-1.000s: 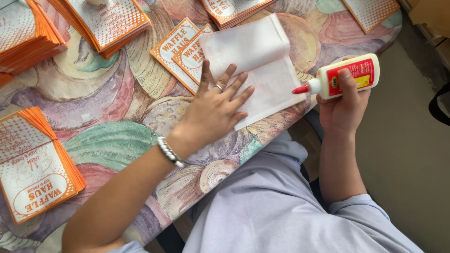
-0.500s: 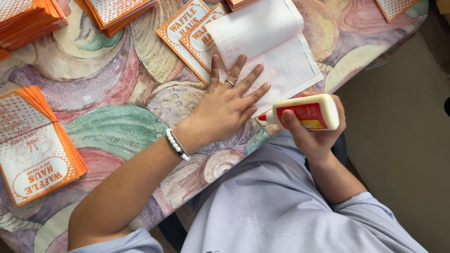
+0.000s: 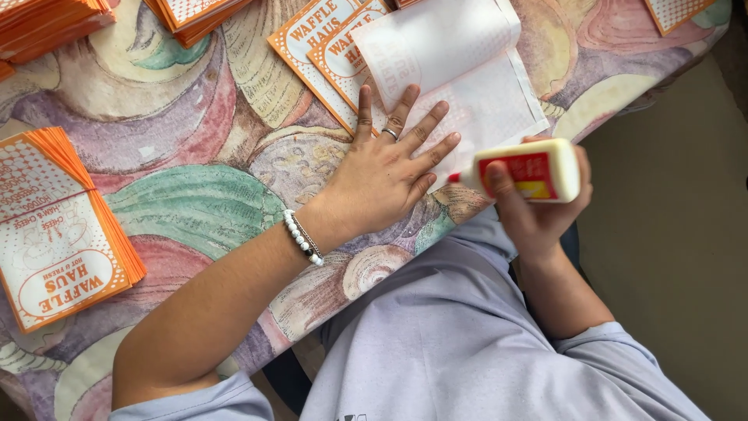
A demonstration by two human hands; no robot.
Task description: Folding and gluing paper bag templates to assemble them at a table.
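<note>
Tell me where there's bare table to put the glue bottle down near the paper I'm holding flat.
Bare cloth lies left of the left hand, between the orange stack and the white sheet. A smaller patch sits right of the sheet, toward the table edge. The top edge is crowded with orange stacks. The right hand holds the glue bottle off the table.

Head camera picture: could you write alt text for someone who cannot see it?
Seen from above, a person's left hand presses flat on a folded white paper bag on a table under a swirl-patterned cloth, while the right hand holds a white glue bottle, its red tip at the bag's near edge. Stacks of orange-and-white printed paper bags lie around.
</note>
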